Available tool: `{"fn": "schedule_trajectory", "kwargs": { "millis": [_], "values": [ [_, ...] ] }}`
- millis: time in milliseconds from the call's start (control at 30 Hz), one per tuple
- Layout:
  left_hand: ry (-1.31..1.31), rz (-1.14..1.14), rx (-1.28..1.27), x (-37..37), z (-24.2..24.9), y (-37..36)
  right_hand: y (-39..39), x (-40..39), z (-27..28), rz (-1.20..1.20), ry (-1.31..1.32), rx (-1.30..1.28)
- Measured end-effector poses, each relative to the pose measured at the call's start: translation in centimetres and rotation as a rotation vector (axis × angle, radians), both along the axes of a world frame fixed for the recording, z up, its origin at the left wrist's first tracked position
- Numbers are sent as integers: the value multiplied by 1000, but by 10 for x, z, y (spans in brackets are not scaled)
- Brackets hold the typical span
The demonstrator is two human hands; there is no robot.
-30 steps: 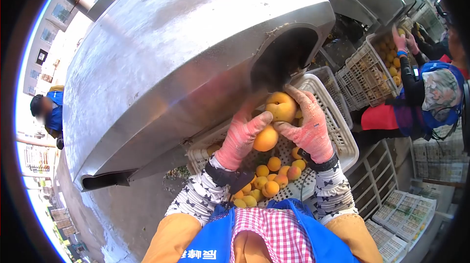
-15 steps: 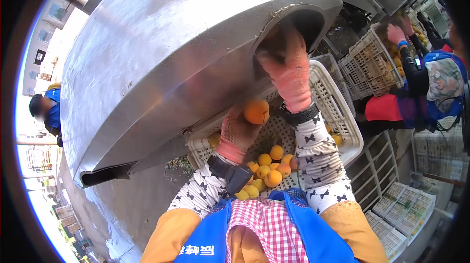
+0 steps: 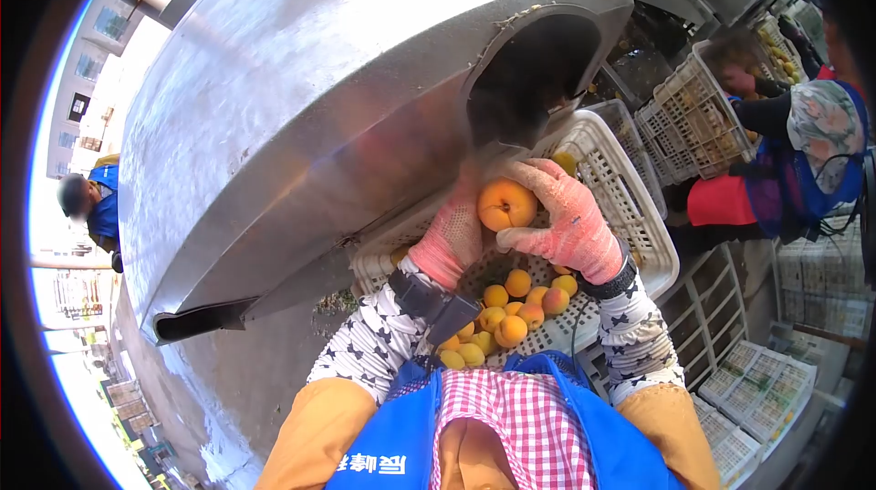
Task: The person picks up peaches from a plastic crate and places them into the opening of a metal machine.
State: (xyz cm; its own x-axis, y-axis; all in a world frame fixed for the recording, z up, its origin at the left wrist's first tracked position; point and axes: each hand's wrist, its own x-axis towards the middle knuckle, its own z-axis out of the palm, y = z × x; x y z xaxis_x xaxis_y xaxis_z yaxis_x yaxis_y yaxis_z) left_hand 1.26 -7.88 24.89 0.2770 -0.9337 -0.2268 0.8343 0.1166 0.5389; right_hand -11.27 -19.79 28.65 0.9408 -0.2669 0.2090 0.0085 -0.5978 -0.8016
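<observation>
An orange-yellow fruit [image 3: 507, 204] is held between my two gloved hands, over a white plastic crate [image 3: 630, 189]. My left hand [image 3: 453, 230], in a pink glove, cups it from the left side. My right hand [image 3: 570, 221] wraps its fingers and thumb round the right side. Below them, several orange and yellow fruits [image 3: 511, 330] lie in the bottom of the crate. Just above my hands is the dark round opening [image 3: 534, 66] of a large metal housing [image 3: 301, 116].
At the right a co-worker [image 3: 803, 152] in a blue vest reaches into a crate of fruit [image 3: 698, 111]. Another person [image 3: 96, 203] stands at the far left. A metal rack [image 3: 707, 307] and stacked crates [image 3: 757, 390] are at the lower right.
My right hand has come down out of the opening and now holds the fruit with my left hand. The fruit has moved slightly right. The co-worker's arm has shifted.
</observation>
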Motion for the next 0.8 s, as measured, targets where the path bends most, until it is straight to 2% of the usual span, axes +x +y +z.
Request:
{"fn": "schedule_trajectory", "kwargs": {
  "millis": [100, 167, 233, 333, 367, 400, 433, 467, 533, 600, 633, 667, 700, 733, 767, 800],
  "values": [
    [-44, 59, 4, -1, 0, -12, -4, 7, -3, -258, -154, -27],
    [-23, 118, 42, 0, 2, -14, 7, 10, -3, -330, -171, -86],
    [190, 108, -4, 1, 0, -15, 16, 18, -9, -457, -224, -269],
    [67, 139, -38, -3, -5, -20, 0, 34, -20, -503, -248, -279],
    [69, 138, -36, 1, -16, -12, -10, 43, -21, -518, -285, -293],
    [22, 39, -4, 9, -38, 1, -19, 51, -23, -519, -278, -291],
    [-24, -58, 30, 13, -60, 11, -27, 61, -26, -547, -191, -332],
    [-15, -59, 41, 11, -76, 17, -37, 74, -31, -575, -99, -367],
    [-285, -164, 695, -6, -116, 44, -61, 112, -62, -474, -277, -594],
    [-636, -324, 695, -17, -212, 82, -60, 117, -37, -583, -312, -603],
    [-588, -344, 721, -28, -215, 90, -64, 110, -14, -512, -205, -376],
    [-751, -543, 886, -31, -208, 88, -76, 103, -3, -448, -114, -163],
    [-924, -746, 1030, -35, -206, 85, -89, 89, -8, -257, -329, 95],
    [-904, -760, 1019, -47, -221, 92, -102, 78, -15, -70, -539, 350],
    [-1066, -817, 1015, -61, -244, 100, -70, 56, 11, -429, -408, -129],
    [-1226, -865, 1009, -71, -259, 103, -68, 39, -2, -495, -378, -162]
  ]
}}
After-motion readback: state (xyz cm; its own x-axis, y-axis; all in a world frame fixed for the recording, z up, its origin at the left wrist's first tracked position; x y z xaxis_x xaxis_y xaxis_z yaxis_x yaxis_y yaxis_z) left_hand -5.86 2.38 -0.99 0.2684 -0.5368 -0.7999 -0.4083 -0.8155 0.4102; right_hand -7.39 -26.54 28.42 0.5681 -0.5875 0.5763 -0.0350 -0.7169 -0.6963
